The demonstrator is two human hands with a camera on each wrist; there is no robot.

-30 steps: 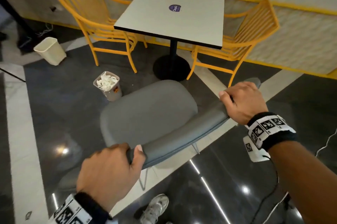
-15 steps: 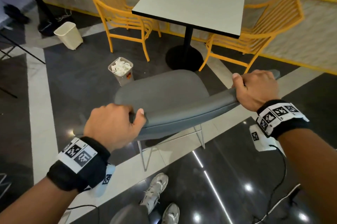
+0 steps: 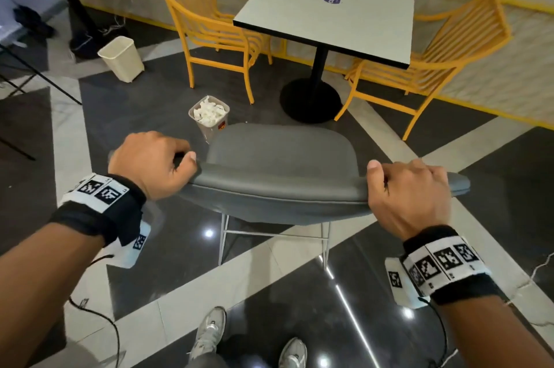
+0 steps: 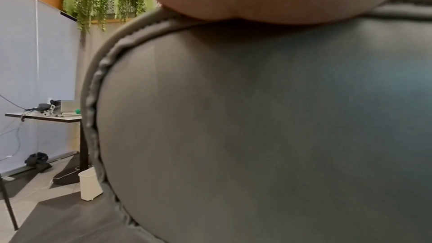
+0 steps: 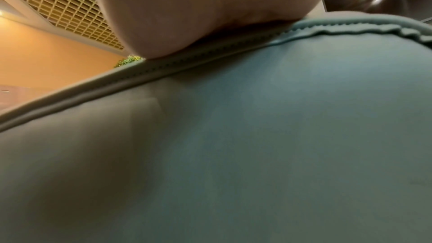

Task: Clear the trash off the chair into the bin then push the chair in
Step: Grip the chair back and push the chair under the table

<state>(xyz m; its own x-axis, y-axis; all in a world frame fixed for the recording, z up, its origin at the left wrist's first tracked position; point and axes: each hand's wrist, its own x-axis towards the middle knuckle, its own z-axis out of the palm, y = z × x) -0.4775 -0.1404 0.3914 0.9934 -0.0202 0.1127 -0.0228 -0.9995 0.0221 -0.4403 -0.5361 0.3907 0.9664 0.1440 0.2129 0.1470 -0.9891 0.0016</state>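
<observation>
The grey padded chair point(image 3: 281, 157) stands in front of me with its seat bare and facing the white square table point(image 3: 326, 4). My left hand point(image 3: 156, 160) grips the left end of the backrest top, and my right hand point(image 3: 410, 190) grips the right end. Both wrist views are filled by the chair back point(image 4: 257, 127) point(image 5: 233, 145) with a palm pressed on its seam. A small clear bin point(image 3: 209, 118) full of white crumpled paper sits on the floor just beyond the seat's left front corner.
Two yellow slatted chairs point(image 3: 209, 25) point(image 3: 434, 46) flank the table, whose black pedestal base point(image 3: 310, 100) stands ahead of the grey chair. A cream waste bin point(image 3: 121, 58) is at the far left beside another table's leg. My shoes point(image 3: 209, 334) are behind the chair. Cables trail on the floor.
The grey chair has swung round in both hands, from skewed to squarely facing the table, and sits closer to the small bin. Both hands kept their grip on the backrest.
</observation>
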